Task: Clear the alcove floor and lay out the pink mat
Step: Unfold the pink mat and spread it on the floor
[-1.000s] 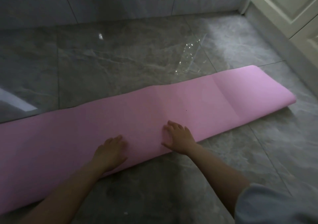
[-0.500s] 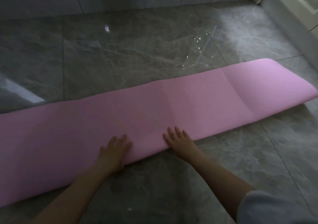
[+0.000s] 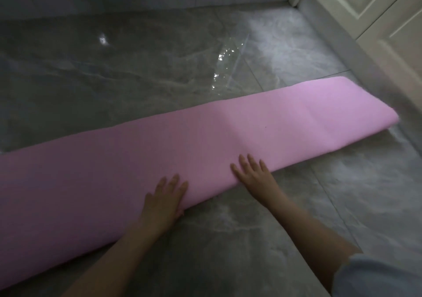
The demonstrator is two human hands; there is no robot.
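On grey floor (image 3: 137, 72), pink mat (image 3: 205, 141) lies lower-left to upper-right, seemingly folded; hands flat, apart.

We have bare forearms and bare hands, left hand (image 3: 163, 199) and right hand (image 3: 253, 173); a pale grey-blue sleeve (image 3: 376, 276) covers our right upper arm.

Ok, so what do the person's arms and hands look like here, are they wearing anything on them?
Both forearms are bare, with no gloves, watch, rings or bracelets that can be seen in this dim light. The left hand and right hand have short, unpainted-looking nails. Only the right arm shows clothing: a loose, pale grey-blue short sleeve at the lower right edge of the view.
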